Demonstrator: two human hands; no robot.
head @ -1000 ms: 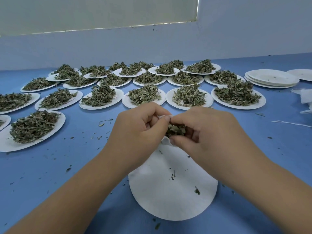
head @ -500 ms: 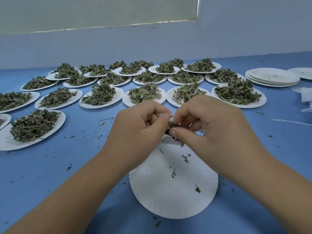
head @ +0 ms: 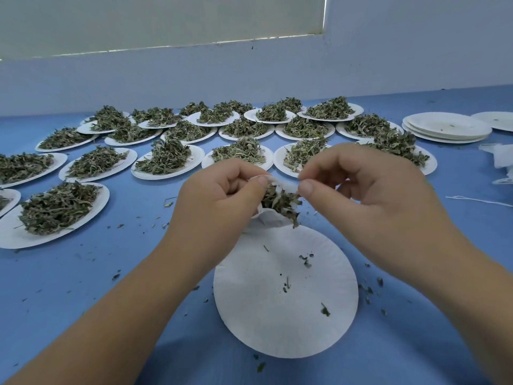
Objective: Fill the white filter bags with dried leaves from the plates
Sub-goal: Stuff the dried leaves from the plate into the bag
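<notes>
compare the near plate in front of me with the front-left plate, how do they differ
The near plate holds only scattered leaf crumbs; the front-left plate carries a full heap of dried leaves. The filter bag hides the near plate's far edge; the front-left plate has nothing hanging over it. Both are round white plates on the blue table.

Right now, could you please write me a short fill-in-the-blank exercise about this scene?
1. The left hand and the right hand both pinch one white ___.
2. The plate under them is almost ___.
3. The plate stack stands on the far ___ side of the table.
4. The table is ___ in colour.
Missing words: filter bag; empty; right; blue.
</notes>
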